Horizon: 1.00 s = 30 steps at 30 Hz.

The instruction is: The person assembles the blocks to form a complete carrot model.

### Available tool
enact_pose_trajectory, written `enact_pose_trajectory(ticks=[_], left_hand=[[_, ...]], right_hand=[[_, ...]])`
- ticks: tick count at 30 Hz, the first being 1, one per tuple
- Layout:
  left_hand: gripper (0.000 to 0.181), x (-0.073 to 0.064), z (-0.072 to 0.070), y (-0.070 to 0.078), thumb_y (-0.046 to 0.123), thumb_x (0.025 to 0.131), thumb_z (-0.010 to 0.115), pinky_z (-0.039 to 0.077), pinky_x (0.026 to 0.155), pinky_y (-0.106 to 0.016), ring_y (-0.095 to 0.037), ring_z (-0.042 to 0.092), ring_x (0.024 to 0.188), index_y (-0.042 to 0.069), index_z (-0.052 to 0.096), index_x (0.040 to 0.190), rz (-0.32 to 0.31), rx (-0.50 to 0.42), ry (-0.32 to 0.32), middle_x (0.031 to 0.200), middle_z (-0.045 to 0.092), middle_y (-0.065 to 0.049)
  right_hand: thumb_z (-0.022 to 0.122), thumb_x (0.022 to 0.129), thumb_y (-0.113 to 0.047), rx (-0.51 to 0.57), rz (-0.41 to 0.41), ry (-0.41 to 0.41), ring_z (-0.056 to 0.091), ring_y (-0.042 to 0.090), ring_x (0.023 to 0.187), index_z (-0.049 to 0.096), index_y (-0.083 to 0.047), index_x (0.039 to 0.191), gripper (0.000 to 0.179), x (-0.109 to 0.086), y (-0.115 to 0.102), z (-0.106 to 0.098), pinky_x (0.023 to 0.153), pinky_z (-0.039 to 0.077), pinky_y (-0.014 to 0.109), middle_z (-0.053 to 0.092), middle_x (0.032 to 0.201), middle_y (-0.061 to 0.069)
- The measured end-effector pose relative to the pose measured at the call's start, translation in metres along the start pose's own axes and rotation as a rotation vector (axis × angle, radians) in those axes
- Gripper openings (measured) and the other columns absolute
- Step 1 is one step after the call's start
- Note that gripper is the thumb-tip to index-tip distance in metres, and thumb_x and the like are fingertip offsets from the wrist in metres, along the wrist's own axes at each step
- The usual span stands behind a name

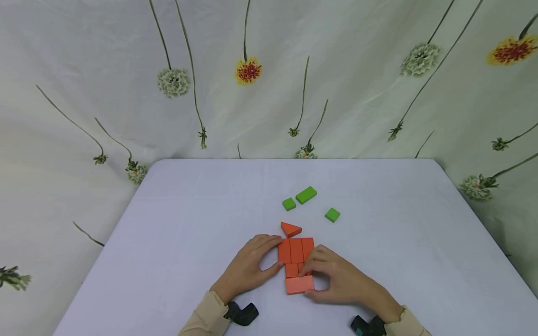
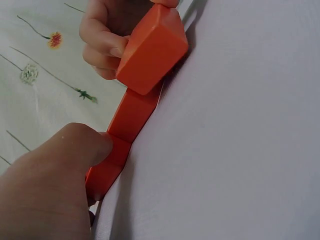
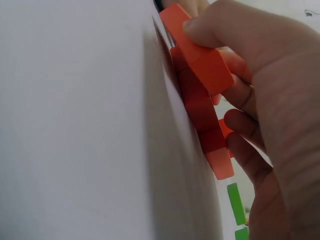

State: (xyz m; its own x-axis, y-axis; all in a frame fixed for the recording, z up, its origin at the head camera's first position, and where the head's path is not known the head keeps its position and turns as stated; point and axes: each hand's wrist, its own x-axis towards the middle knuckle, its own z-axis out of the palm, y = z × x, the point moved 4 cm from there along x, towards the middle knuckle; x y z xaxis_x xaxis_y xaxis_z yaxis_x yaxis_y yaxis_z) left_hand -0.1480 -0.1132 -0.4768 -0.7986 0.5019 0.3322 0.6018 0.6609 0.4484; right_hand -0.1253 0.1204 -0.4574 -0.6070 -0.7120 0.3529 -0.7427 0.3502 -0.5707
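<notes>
Orange wooden blocks lie flat together on the white-covered table. Three upright-set rectangles point(image 1: 296, 250) stand side by side, with smaller blocks point(image 1: 291, 270) in front of them. Nearest the person is a long orange rectangular block point(image 1: 297, 285); my right hand point(image 1: 342, 277) pinches it between thumb and fingers. Seen from the right wrist, that block point(image 3: 207, 62) looks tilted and raised off the cloth. My left hand point(image 1: 250, 266) holds the leftmost rectangle at its two ends, thumb in front, index finger behind. Right fingers partly hide the small blocks.
An orange triangular block point(image 1: 290, 229) lies just behind the rectangles. Farther back are a long green block point(image 1: 306, 195) and two small green blocks, one left point(image 1: 289, 204) and one right point(image 1: 332, 214). A flower-patterned cloth point(image 1: 336, 93) hangs behind the table point(image 1: 189, 200).
</notes>
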Motion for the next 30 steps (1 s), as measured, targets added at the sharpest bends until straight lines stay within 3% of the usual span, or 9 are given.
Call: enact_pose_trajectory(ticks=[10, 17, 30], left_hand=[[0.057, 0.0001, -0.0004, 0.0, 0.036, 0.092, 0.078, 0.05, 0.111, -0.037, -0.012, 0.055, 0.132, 0.016, 0.061, 0.143, 0.011, 0.0, 0.005, 0.14, 0.064, 0.006], [0.056, 0.0006, 0.0006, -0.0011, 0.037, 0.093, 0.076, 0.05, 0.112, -0.036, -0.012, 0.054, 0.132, 0.016, 0.061, 0.143, 0.012, 0.003, 0.003, 0.14, 0.063, 0.006], [0.057, 0.0008, -0.0003, 0.0, 0.037, 0.093, 0.076, 0.05, 0.111, -0.038, -0.013, 0.055, 0.132, 0.016, 0.06, 0.144, 0.009, 0.008, 0.0, 0.14, 0.063, 0.005]], right_hand=[[0.086, 0.085, -0.034, -0.077, -0.095, 0.01, 0.051, 0.003, 0.108, 0.071, -0.03, 0.106, 0.026, 0.0002, -0.0023, -0.0002, 0.092, 0.052, 0.024, 0.062, 0.108, -0.02], [0.085, 0.085, -0.032, -0.095, -0.164, 0.041, 0.051, 0.002, 0.102, 0.075, -0.029, 0.105, 0.023, 0.001, -0.003, 0.0039, 0.09, 0.047, 0.017, 0.062, 0.102, -0.018], [0.086, 0.085, -0.034, -0.094, -0.081, 0.03, 0.051, 0.001, 0.105, 0.075, -0.029, 0.102, 0.021, 0.0013, -0.0014, 0.0056, 0.091, 0.052, 0.02, 0.062, 0.103, -0.02]])
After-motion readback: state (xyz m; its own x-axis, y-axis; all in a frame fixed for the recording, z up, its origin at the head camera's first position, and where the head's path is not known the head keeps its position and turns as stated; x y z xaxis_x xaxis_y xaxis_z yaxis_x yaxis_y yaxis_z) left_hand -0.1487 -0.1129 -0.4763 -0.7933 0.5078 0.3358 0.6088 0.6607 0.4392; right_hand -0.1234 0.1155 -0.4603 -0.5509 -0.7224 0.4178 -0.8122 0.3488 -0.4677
